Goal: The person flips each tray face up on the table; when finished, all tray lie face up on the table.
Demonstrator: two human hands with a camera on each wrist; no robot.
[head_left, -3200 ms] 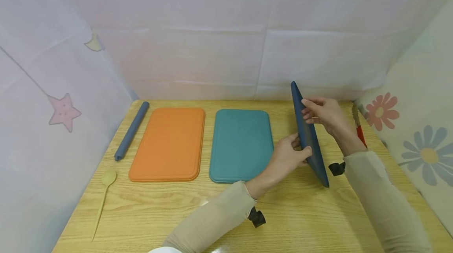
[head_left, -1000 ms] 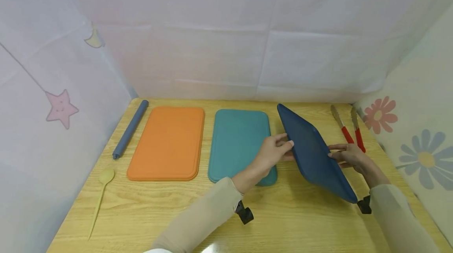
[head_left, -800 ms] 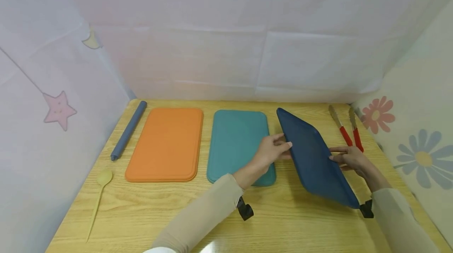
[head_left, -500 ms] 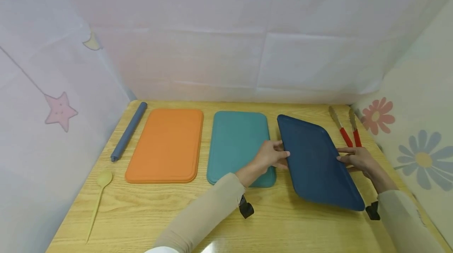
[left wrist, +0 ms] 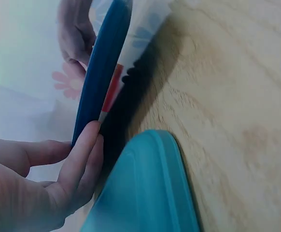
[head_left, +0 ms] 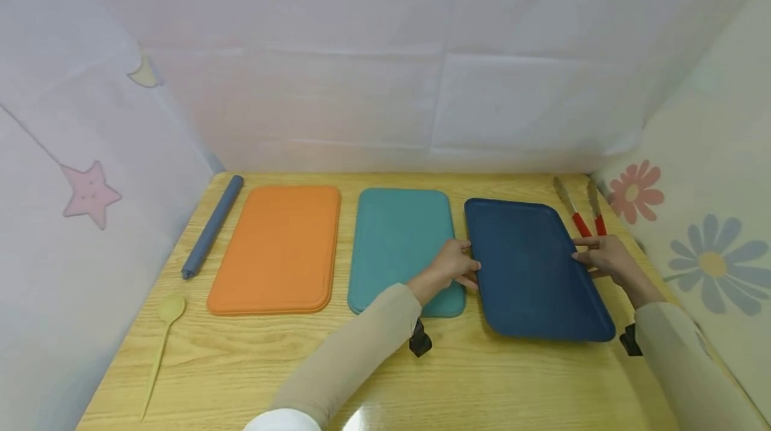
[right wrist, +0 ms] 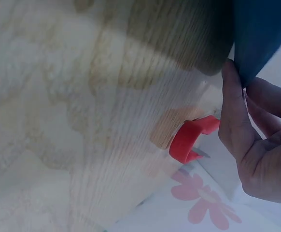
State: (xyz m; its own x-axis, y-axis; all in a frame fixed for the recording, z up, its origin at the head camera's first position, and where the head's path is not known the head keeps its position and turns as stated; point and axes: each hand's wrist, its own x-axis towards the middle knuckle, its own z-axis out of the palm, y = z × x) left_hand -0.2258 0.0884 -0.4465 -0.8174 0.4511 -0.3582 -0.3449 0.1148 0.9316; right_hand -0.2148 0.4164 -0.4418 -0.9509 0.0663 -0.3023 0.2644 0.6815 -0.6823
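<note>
In the head view a dark blue tray (head_left: pixel 536 270) is held between both hands, its inner face up. My left hand (head_left: pixel 448 267) pinches its left edge, above the right side of a teal board (head_left: pixel 400 243). The opposite edge is pinched by my right hand (head_left: pixel 611 264). In the left wrist view, thumb and fingers of the left hand (left wrist: pixel 49 183) grip the tray's edge (left wrist: pixel 99 72), and a gap shows between tray and table. The right wrist view shows the right hand (right wrist: pixel 261 140) pinching the blue edge (right wrist: pixel 256 43).
Red-handled tongs (head_left: pixel 581 223) lie behind the right hand, near the table's back right corner. An orange board (head_left: pixel 277 250), a blue-grey rod (head_left: pixel 212 227) and a yellow spoon (head_left: pixel 162 337) lie to the left. Printed cloth walls (head_left: pixel 349 83) stand around the table (head_left: pixel 289 357).
The blue tray has turned from nearly upright on edge to close to level and come lower. Both hands have stayed on its edges, the right one shifting outward and toward me. The tongs have come into fuller view.
</note>
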